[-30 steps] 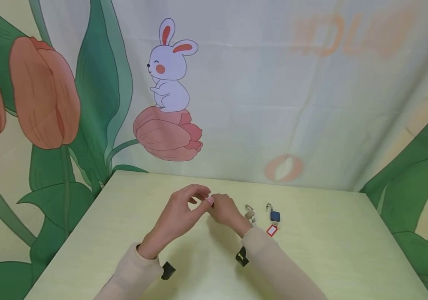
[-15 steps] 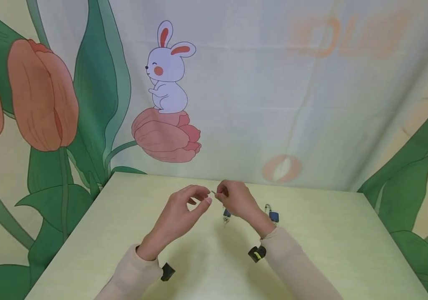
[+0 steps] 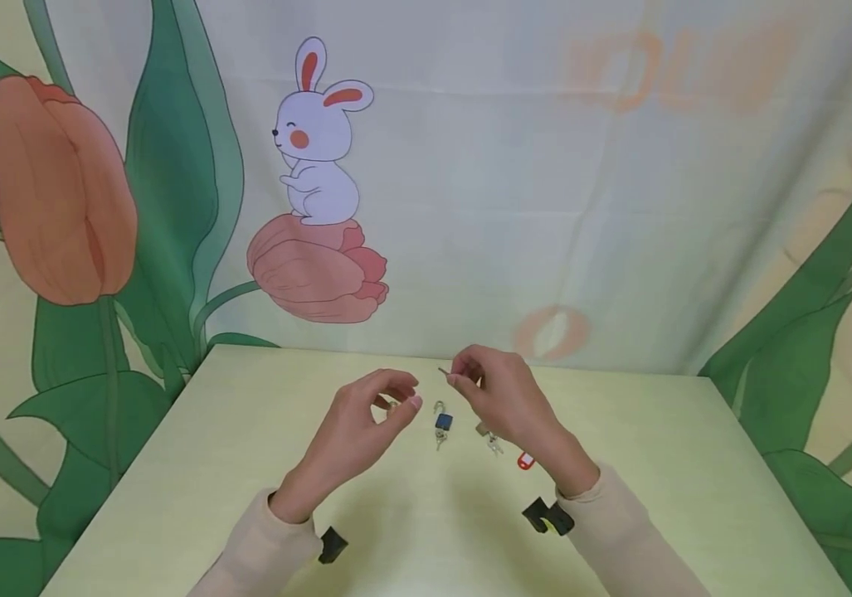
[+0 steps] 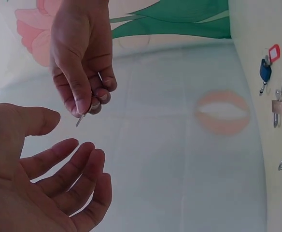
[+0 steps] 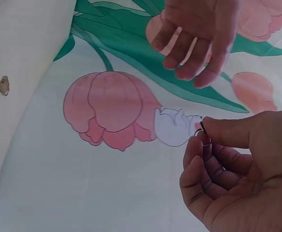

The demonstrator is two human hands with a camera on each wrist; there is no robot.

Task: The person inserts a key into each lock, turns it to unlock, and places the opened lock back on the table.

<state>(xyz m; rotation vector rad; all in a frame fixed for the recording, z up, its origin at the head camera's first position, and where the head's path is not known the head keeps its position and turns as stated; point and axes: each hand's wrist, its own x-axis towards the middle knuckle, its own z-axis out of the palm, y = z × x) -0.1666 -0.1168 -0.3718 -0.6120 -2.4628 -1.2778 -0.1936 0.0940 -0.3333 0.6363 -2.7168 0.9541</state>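
Between thumb and fingertips my right hand [image 3: 503,394] pinches a small key [image 4: 79,121], its blade pointing toward the left hand; a thin ring [image 5: 206,143] shows by its fingers in the right wrist view. My left hand [image 3: 366,423] holds nothing, fingers loosely bent and thumb apart. A gap separates the two hands above the table. Below them lies a blue padlock [image 3: 444,422] with its shackle open and keys attached. A brass padlock [image 4: 278,106] with keys lies to its right. Another blue padlock [image 4: 265,71] with a red tag [image 3: 526,460] is mostly hidden by the right arm in the head view.
A small brass-coloured piece [image 5: 4,85] lies on the pale table [image 3: 246,414], partly behind the left fingers in the head view. Behind the table hangs a cloth [image 3: 463,207] printed with tulips and a rabbit. Black wrist straps [image 3: 332,545] hang below the sleeves.
My right hand has moved right and slightly up, away from the left hand, with the key in its fingers. The nearer blue padlock has come into sight. My left hand stays nearly still.
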